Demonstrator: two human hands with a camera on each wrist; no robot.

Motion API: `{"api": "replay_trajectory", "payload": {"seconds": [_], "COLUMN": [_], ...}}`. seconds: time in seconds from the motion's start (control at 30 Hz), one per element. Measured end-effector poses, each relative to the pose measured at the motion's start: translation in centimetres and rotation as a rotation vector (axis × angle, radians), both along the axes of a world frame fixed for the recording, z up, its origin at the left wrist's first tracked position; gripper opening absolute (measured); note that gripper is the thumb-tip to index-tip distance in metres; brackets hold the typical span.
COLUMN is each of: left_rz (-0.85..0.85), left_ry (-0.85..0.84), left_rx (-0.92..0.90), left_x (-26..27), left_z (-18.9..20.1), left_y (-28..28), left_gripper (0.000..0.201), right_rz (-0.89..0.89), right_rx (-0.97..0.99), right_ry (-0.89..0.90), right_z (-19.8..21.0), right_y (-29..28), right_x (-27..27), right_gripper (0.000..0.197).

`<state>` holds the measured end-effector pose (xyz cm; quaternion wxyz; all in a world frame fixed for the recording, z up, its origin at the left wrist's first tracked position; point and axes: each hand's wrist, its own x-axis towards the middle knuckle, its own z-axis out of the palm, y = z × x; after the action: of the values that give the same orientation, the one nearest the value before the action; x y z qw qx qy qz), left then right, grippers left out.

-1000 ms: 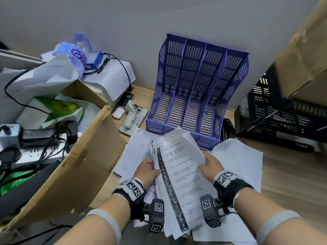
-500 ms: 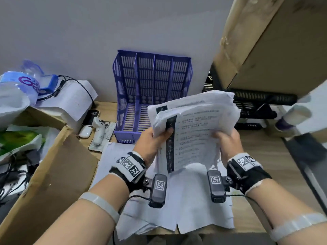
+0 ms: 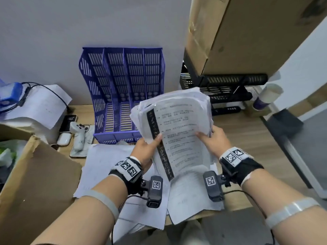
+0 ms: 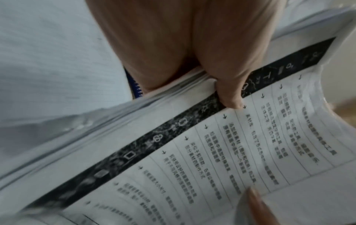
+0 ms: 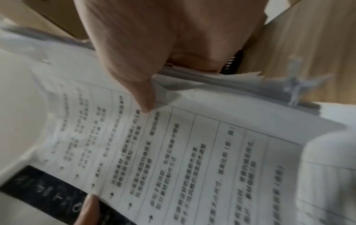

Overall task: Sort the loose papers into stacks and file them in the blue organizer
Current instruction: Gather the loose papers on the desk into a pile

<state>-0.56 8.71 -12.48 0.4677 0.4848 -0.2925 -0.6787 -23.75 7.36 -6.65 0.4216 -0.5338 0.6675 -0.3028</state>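
Wooden desk (image 3: 247, 138), hands gripping printed stack (image 3: 178, 131)

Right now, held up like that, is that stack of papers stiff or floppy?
Probably floppy: the stack of papers curves between the left hand and right hand. Its uneven edges suggest loose sheets that could slide apart. It likely needs both hands.

Paper stack (image 3: 178, 128), flat on desk (image 3: 247, 138) 1.0 s ago, now lifted clear & tilted up in front of blue organizer (image 3: 122, 89), left hand (image 3: 146, 147) & right hand (image 3: 214, 140) gripping its side edges.
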Motion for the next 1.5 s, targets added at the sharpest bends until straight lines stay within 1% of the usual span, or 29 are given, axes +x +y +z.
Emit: {"api": "replay_trajectory", "payload": {"seconds": [0.03, 0.1, 0.17, 0.2, 0.23, 0.27, 0.33, 0.37, 0.4, 0.47, 0.53, 0.57, 0.63, 0.67, 0.7, 0.77, 0.83, 0.87, 0.93, 1.0, 1.1, 1.17, 1.23, 1.27, 1.33, 1.37, 1.4, 1.43, 1.5], "left_rz": [0.024, 0.063, 0.087, 0.096, 0.113, 0.105, 0.075, 0.097, 0.144, 0.246, 0.283, 0.318, 0.396, 0.411, 0.422, 0.447, 0.440, 0.422, 0.424, 0.418, 0.347, 0.315, 0.340, 0.351, 0.314, 0.282, 0.253, 0.235, 0.177], "left_ry": [0.050, 0.119, 0.131, 0.105, 0.034, -0.092, -0.386, -0.505, -0.561, -0.528, -0.555, -0.580, -0.578, -0.565, -0.545, -0.502, -0.524, -0.548, -0.543, -0.573, -0.537, -0.465, -0.298, -0.218, -0.096, -0.039, 0.000, -0.006, -0.073], "left_rx": [0.030, 0.086, 0.140, 0.164, 0.186, 0.200, 0.265, 0.300, 0.352, 0.499, 0.631, 0.686, 0.780, 0.806, 0.825, 0.785, 0.701, 0.679, 0.662, 0.640, 0.588, 0.608, 0.641, 0.641, 0.635, 0.639, 0.647, 0.665, 0.738], "left_x": [0.4, 1.6, 3.3, 4.3, 5.4, 6.6, 9.0, 10.2, 11.5, 14.0, 16.3, 17.1, 18.2, 18.4, 18.3, 18.2, 18.0, 17.8, 17.2, 17.0, 16.1, 15.3, 14.6, 14.4, 14.0, 13.8, 13.8, 13.8, 14.0], "left_z": [0.0, -0.1, -0.9, -1.1, -1.9, -2.4, -3.2, -3.9, -4.6, -6.3, -7.7, -8.3, -8.2, -8.2, -8.1, -8.4, -8.9, -8.8, -8.9, -8.7, -8.2, -8.2, -8.2, -8.3, -7.8, -7.6, -7.4, -7.4, -7.1], "left_y": [0.3, 1.1, 2.0, 2.6, 3.0, 3.6, 5.1, 6.0, 7.0, 9.1, 11.2, 12.1, 13.5, 14.1, 14.5, 14.8, 15.1, 15.2, 15.2, 15.0, 14.5, 14.1, 13.9, 13.8, 14.0, 14.2, 14.3, 14.3, 14.3], "left_gripper": [0.038, 0.037, 0.036, 0.035, 0.033, 0.032, 0.037, 0.038, 0.035, 0.031, 0.038, 0.036, 0.020, 0.017, 0.019, 0.024, 0.022, 0.019, 0.010, 0.025, 0.028, 0.031, 0.034, 0.033, 0.030, 0.029, 0.031, 0.035, 0.041], "right_rz": [0.066, 0.193, 0.291, 0.339, 0.392, 0.441, 0.546, 0.609, 0.678, 0.805, 0.903, 0.944, 1.001, 1.012, 1.021, 1.010, 1.004, 1.004, 1.009, 1.010, 1.021, 1.013, 0.997, 0.985, 0.948, 0.938, 0.934, 0.934, 0.966], "right_rx": [-0.006, -0.024, -0.046, -0.048, -0.044, -0.034, 0.000, 0.015, 0.035, 0.076, 0.109, 0.108, 0.112, 0.118, 0.113, 0.117, 0.134, 0.151, 0.172, 0.152, 0.123, 0.113, 0.118, 0.136, 0.185, 0.214, 0.256, 0.299, 0.375], "right_ry": [0.038, 0.143, 0.262, 0.319, 0.375, 0.424, 0.528, 0.586, 0.636, 0.706, 0.759, 0.778, 0.818, 0.845, 0.865, 0.876, 0.854, 0.856, 0.871, 0.893, 0.917, 0.913, 0.889, 0.870, 0.855, 0.857, 0.869, 0.884, 0.946], "right_z": [0.7, 1.2, 1.2, 1.1, 1.1, 1.1, 0.6, 0.4, 0.1, -0.7, -1.7, -2.4, -3.9, -4.7, -5.7, -7.4, -8.5, -8.8, -9.1, -9.6, -9.9, -9.7, -9.5, -9.3, -8.6, -8.2, -7.6, -7.4, -7.0], "right_y": [-0.4, -1.4, -2.4, -2.8, -3.1, -3.3, -3.8, -3.9, -4.0, -4.1, -4.2, -4.3, -4.4, -4.4, -4.4, -4.3, -4.2, -4.1, -3.9, -3.9, -3.8, -3.7, -3.5, -3.6, -4.2, -4.6, -4.8, -5.1, -5.1], "right_x": [0.5, 1.8, 3.6, 4.7, 5.9, 7.2, 9.8, 11.0, 12.3, 14.9, 17.3, 18.4, 20.2, 21.0, 21.6, 22.2, 22.5, 22.6, 22.5, 22.4, 22.0, 21.7, 21.3, 21.2, 21.0, 20.9, 20.9, 20.8, 20.9], "right_gripper": [0.024, 0.019, 0.013, 0.012, 0.012, 0.018, 0.028, 0.027, 0.023, 0.019, 0.022, 0.022, 0.017, 0.021, 0.028, 0.038, 0.040, 0.041, 0.044, 0.044, 0.043, 0.045, 0.043, 0.036, 0.017, 0.012, 0.013, 0.017, 0.028]}}
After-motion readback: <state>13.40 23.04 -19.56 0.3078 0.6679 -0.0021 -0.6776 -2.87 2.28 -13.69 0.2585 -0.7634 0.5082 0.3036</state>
